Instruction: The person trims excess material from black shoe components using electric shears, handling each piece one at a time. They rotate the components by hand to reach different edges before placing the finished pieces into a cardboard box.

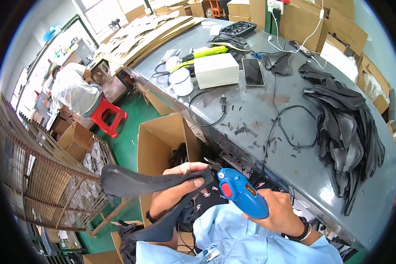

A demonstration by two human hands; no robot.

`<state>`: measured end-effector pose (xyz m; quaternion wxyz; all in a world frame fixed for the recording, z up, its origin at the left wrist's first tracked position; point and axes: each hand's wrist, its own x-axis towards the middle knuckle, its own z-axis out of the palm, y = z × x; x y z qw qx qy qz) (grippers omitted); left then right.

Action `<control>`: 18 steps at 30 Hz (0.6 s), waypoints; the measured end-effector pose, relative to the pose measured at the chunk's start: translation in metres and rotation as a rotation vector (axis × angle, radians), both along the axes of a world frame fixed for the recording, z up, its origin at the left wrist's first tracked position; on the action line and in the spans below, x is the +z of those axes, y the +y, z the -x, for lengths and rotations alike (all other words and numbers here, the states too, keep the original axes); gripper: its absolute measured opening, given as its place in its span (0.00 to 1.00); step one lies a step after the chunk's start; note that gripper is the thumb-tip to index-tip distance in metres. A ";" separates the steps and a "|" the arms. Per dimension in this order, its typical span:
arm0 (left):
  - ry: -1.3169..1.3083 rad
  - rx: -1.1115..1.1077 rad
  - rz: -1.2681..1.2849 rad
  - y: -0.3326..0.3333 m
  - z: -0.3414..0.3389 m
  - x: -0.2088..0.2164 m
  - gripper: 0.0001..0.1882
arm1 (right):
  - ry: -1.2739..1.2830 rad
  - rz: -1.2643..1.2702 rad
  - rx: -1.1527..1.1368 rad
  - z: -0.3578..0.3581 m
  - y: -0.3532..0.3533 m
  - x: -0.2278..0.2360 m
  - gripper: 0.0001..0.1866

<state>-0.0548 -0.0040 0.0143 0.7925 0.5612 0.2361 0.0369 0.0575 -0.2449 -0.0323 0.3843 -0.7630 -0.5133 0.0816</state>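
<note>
My left hand [175,193] is closed on a black, curved foam-like strip [138,181], its thumb pressed on top and its fingers behind. The strip is folded over, with one end reaching out to the left and the other hanging down toward my lap. My right hand [278,212] is wrapped round a blue cordless electric tool [246,196] with a red button and a small display window. The head of this tool meets the folded end of the strip, and I cannot make out its working tip.
On the grey table [290,167] lie black scraps [246,130], cables and a heap of black strips [343,127]. Farther back are a white box [215,70], a phone [253,72] and an enamel mug [180,82]. A cardboard box [156,136] stands below the edge. Someone [75,90] sits on a red stool.
</note>
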 end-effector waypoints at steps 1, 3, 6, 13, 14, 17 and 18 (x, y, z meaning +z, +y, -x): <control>0.017 -0.036 -0.017 0.006 0.000 0.002 0.16 | -0.045 0.054 -0.023 -0.001 -0.003 -0.003 0.28; 0.039 -0.068 -0.032 0.013 0.000 0.007 0.16 | -0.046 0.061 -0.014 -0.001 -0.006 -0.010 0.28; 0.066 -0.140 -0.041 0.016 0.002 0.009 0.15 | -0.067 0.082 0.018 0.001 -0.006 -0.007 0.27; 0.100 -0.328 -0.238 0.022 -0.008 0.001 0.14 | -0.108 0.110 0.061 0.006 -0.007 -0.012 0.26; 0.085 -0.426 -0.341 0.023 -0.009 0.000 0.14 | -0.108 0.110 0.062 0.007 -0.007 -0.014 0.26; 0.087 -0.381 -0.283 0.021 -0.010 -0.016 0.15 | -0.104 0.110 0.061 0.010 -0.006 -0.016 0.27; 0.086 -0.382 -0.283 0.022 -0.011 -0.023 0.15 | -0.095 0.094 0.068 0.011 -0.005 -0.016 0.28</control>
